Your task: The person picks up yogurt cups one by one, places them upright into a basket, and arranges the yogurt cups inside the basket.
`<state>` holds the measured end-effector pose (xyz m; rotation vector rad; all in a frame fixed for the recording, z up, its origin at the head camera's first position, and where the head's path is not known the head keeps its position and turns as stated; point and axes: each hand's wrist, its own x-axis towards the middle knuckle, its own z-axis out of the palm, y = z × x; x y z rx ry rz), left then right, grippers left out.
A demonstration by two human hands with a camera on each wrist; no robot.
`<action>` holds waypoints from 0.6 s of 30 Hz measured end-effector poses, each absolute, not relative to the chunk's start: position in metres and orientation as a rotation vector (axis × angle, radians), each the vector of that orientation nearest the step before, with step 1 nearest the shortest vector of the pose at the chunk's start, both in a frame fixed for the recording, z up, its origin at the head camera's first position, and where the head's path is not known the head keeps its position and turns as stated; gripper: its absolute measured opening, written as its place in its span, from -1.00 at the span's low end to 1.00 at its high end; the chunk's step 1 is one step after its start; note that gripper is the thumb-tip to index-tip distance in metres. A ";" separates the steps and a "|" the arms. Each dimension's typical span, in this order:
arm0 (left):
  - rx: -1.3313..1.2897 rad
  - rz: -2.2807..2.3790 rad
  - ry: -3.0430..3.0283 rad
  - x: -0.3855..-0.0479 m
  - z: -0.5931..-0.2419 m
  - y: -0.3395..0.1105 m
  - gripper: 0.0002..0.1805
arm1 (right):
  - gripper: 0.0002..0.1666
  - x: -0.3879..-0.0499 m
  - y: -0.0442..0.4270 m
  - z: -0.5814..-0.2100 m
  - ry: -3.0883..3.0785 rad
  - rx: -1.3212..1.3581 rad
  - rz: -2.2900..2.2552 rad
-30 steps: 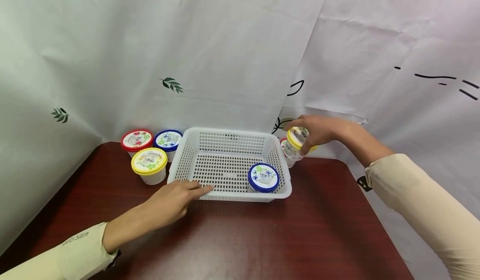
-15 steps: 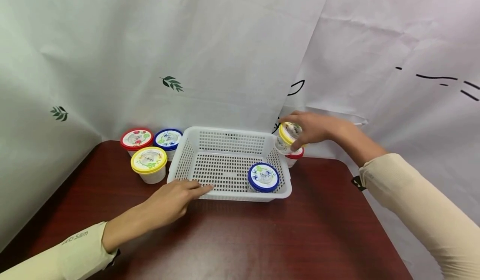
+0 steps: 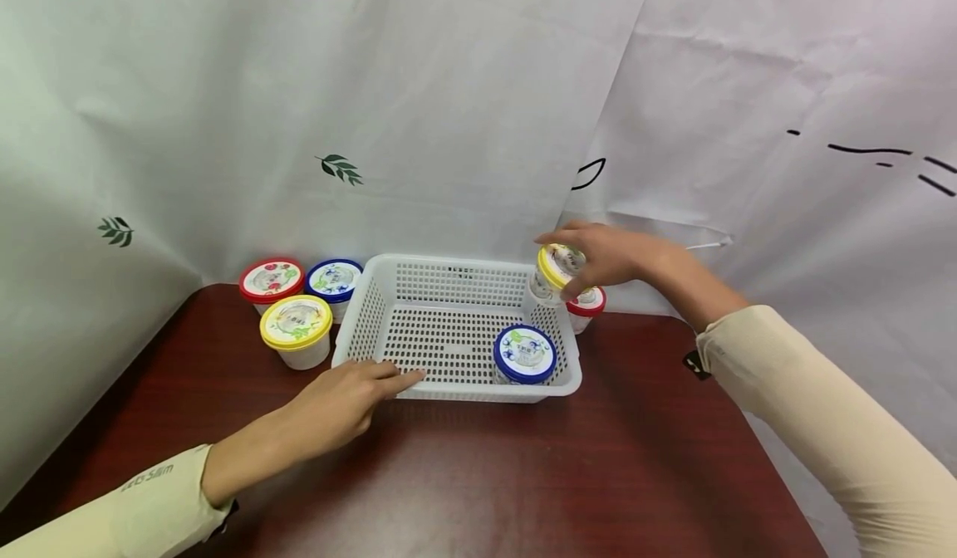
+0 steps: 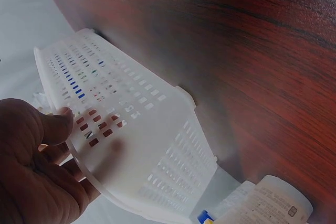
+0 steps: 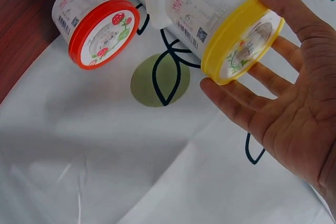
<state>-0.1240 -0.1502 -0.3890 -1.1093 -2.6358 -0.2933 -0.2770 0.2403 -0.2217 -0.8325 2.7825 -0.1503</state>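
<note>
My right hand [image 3: 609,252] grips a yellow-lidded tub [image 5: 210,17] by its lid, thumb on one side and fingers on the other. In the head view this tub is raised over the right rim of the white plastic basket [image 3: 463,389]. Inside the basket's right front corner stands a blue-lidded tub [image 3: 525,354]. At the basket's front left, my left hand [image 3: 351,396] pinches the rim; the left wrist view shows the thumb outside the wall and fingers behind it. A red-lidded tub [image 5: 97,32] stands just right of the basket, partly covered by my right hand in the head view.
Left of the basket stand three tubs: one with a red lid [image 3: 272,279], another blue-lidded tub [image 3: 334,280] and a nearer yellow-lidded one [image 3: 296,325]. A white printed cloth [image 3: 463,126] hangs behind the dark red wooden table [image 3: 478,475].
My right hand has carried the yellow-lidded tub leftward, from above the red-lidded tub to over the basket's right rim, uncovering more of the red lid. The left hand has stayed put.
</note>
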 end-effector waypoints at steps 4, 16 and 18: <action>-1.115 -0.285 -2.629 -0.124 -0.388 -0.150 -0.26 | 0.11 -0.279 0.237 -0.225 2.775 -0.812 -0.161; -1.098 -0.259 -2.665 -0.124 -0.387 -0.148 -0.29 | 0.11 -0.285 0.228 -0.238 2.747 -0.843 -0.130; -1.096 -0.256 -2.664 -0.123 -0.387 -0.148 -0.29 | 0.11 -0.287 0.227 -0.240 2.743 -0.848 -0.136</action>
